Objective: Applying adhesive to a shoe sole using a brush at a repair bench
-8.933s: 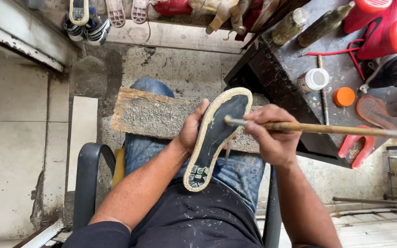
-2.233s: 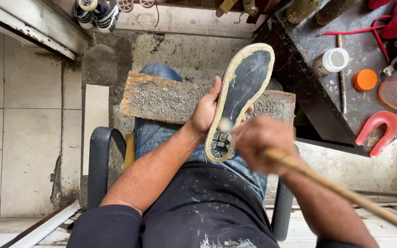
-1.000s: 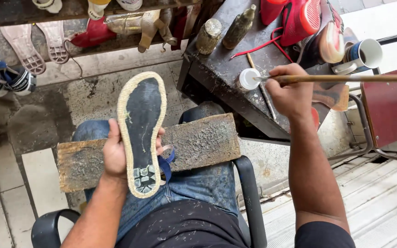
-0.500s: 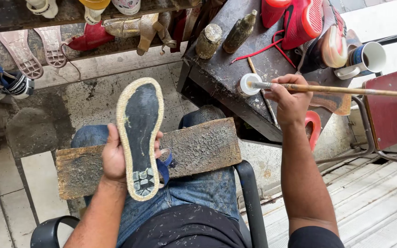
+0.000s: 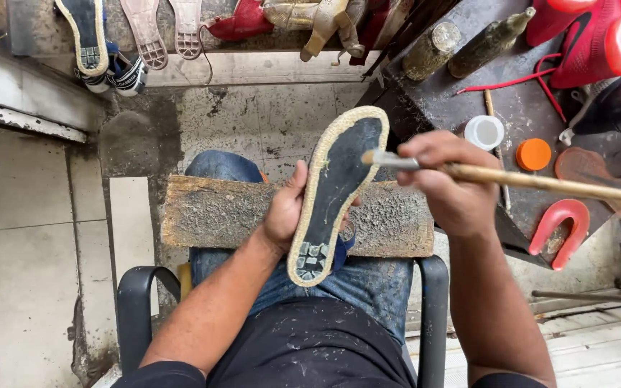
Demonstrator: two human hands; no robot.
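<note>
Where blue-jeaned knees meet the black-armed chair (image 5: 132,302), a rough wooden board (image 5: 217,213) spanning the lap. Over its middle, left hand (image 5: 287,210) clasping from behind a dark shoe sole with a pale woven rim (image 5: 336,188), sole face up, toe pointing far and slightly right. Just right, right hand (image 5: 445,179) clenched around a long wooden-handled brush (image 5: 540,182), pale tip touching the sole near its toe. Farther right, on a dark workbench (image 5: 440,108), a white open pot (image 5: 484,132), an orange round lid (image 5: 533,154), a red horseshoe-shaped piece (image 5: 562,230). Farthest, assorted shoes and soles (image 5: 145,36) on a ledge.
</note>
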